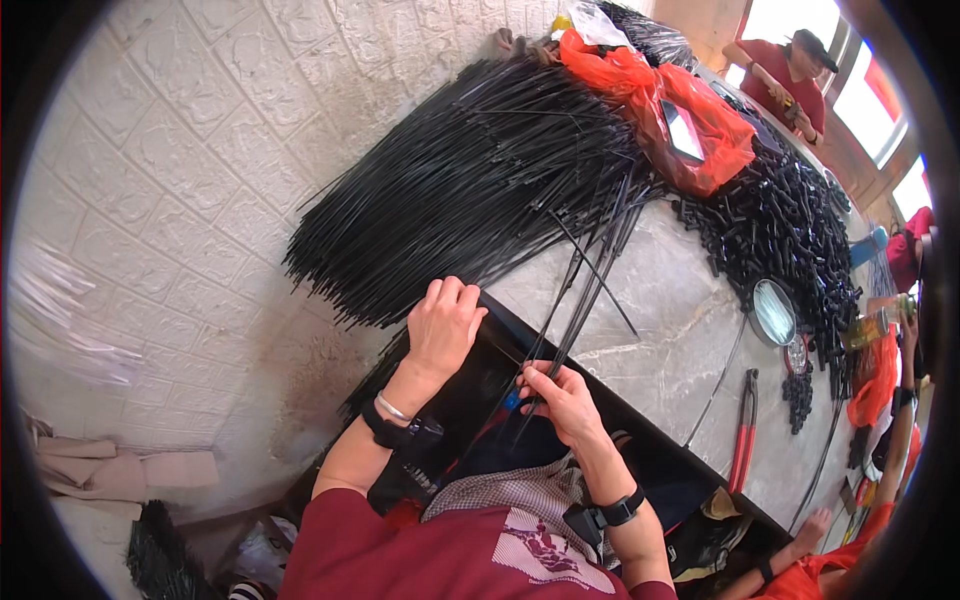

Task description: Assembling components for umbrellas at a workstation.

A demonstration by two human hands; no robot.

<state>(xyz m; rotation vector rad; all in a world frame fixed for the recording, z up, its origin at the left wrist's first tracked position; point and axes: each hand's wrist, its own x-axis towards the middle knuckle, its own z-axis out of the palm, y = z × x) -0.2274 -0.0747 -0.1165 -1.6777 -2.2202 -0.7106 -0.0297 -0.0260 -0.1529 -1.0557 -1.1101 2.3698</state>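
Note:
A large pile of long, thin black rods (pixel 460 180) lies across the far left of the grey table (pixel 670 290). At the pile's near end is my left hand (pixel 445 328), its fingers curled closed; whatever may be in them is hidden. My right hand (pixel 562 400), at the table's near edge, pinches a small bunch of black rods (pixel 592 290). This bunch slants away over the tabletop toward the pile, and its near ends stick out below my fingers. One loose rod (pixel 605 285) crosses over the bunch.
Red-handled pliers (pixel 744 440) lie to the right, near a round dish (pixel 773 312) of thin pale pieces. Beyond is a heap of short black tubular parts (pixel 780 210). An orange-red plastic bag (pixel 725 140) sits at the back. Another person (pixel 795 85) works across the table; others are at right.

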